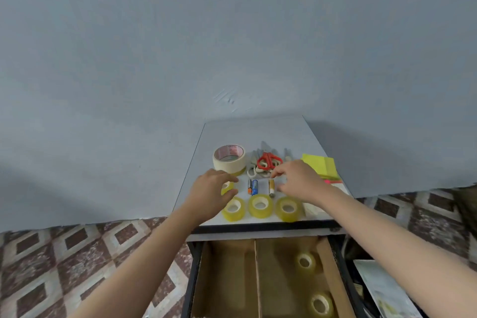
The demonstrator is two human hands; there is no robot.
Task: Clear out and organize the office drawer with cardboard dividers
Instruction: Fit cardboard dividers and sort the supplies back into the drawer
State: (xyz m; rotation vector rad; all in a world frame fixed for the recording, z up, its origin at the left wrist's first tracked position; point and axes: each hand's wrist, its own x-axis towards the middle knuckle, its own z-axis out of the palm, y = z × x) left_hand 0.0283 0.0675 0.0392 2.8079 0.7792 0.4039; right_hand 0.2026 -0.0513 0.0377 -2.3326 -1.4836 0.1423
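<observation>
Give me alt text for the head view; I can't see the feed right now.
Two bare hands reach over a white desk top: the left hand grips a small yellow tape roll, and the right hand hovers over small batteries. Below, an open drawer has an upright cardboard divider, with two clear yellowish tape rolls in its right compartment.

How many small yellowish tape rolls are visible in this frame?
6 rolls: three along the front edge of the desktop, one gripped by the left hand, two in the right compartment of the drawer. Another may hide beneath the masking tape.
</observation>
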